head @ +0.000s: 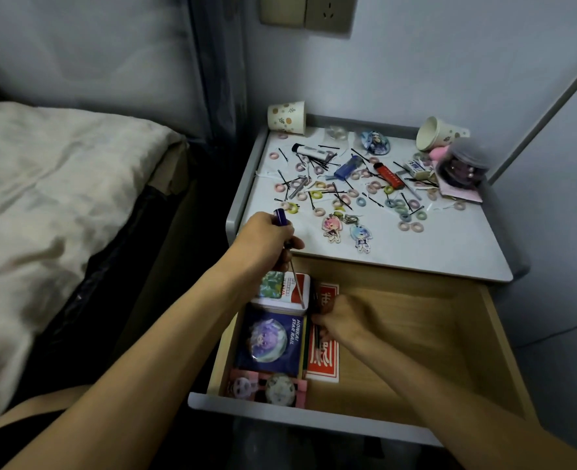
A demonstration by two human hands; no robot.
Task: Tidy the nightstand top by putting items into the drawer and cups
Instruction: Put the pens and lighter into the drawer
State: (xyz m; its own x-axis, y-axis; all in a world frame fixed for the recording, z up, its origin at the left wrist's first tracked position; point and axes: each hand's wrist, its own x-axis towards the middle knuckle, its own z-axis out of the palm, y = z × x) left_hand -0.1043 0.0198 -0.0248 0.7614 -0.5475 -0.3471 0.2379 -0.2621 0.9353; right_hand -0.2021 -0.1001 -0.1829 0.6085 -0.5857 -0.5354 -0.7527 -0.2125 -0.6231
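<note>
The left hand (266,240) is gripping a purple-handled tool (280,217) above the drawer (416,334). The right hand (343,323) is pinching a blurred dark item (318,334) inside it. Two are sitting on top: an upright cup (286,117) and a tipped cup (433,134).

Premises identified as a bedroom in private living quarters. A bed (60,184) with rumpled cream bedding occupies the left side, set against a grey wall. Just beside it stands a grey-rimmed nightstand (243,195) in the corner, its wooden drawer (494,327) pulled out. A wall socket (329,11) is mounted above the nightstand. The contents are personal in character: pastel hair ties (416,227) and black hairpins (283,154) scattered over the top, two cartoon-figure keychains (331,227), a red lighter (389,176), and two patterned paper cups (286,117), one upright, one tipped over. The drawer holds a character badge (267,339) on its card.
</note>
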